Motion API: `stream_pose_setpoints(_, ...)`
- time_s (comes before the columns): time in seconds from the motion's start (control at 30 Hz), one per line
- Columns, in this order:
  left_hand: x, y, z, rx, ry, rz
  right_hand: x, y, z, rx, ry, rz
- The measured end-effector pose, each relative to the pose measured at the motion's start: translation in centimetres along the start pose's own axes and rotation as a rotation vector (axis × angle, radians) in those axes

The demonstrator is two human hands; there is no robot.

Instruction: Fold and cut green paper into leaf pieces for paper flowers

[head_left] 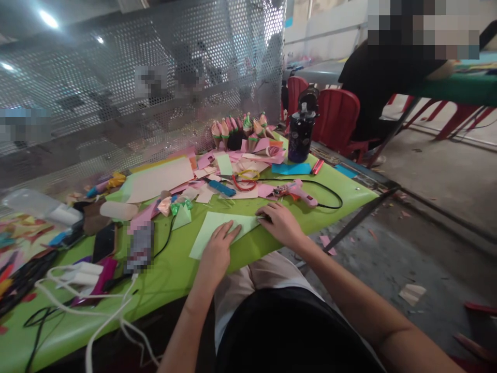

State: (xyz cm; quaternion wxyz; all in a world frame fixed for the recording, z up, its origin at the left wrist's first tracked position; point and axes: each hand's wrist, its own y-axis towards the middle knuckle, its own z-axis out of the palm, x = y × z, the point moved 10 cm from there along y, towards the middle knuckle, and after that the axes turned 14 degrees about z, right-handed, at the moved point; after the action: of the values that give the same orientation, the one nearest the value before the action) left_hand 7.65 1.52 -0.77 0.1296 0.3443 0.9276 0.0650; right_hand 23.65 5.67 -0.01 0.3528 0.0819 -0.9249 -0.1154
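The room has a perforated grey metal panel [116, 93] behind the work area; a seated person in a dark top [388, 72] and a red plastic chair [337, 116] are noted beyond, to the right; the work surface is a bright green counter [171, 274], heavily littered. The item in hand, a pale green paper sheet [205, 235], lies at the near edge of the counter, narrowing towards the right; the left hand [219, 248] rests on top of it, palm down, grip spread, fingers slightly apart; the right hand [281, 223] is at the sheet's right tip with fingers curled; whether that grip pinches the paper cannot be told. As to progress, the sheet is laid out and steadied, most of it flat; any fold or roll at the right tip cannot be confirmed; in my judgement this piece is at an early stage. A cluster of cone-shaped paper pieces with pink and green tops [223, 129] stands at the back, apparently completed; a pink glue gun [305, 194] lies just beyond the right hand, untouched; a blue plastic-handled tool [222, 188] lies beyond the sheet, also unused; a dark blue bottle [300, 137] stands behind the glue gun.
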Motion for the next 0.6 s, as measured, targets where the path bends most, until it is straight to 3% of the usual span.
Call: stream_pose_setpoints(0.6,0.58,-1.09,-0.33,-0.166,0.098,-0.077,0.25,-0.16,0.16,0.022,-0.02,0.003)
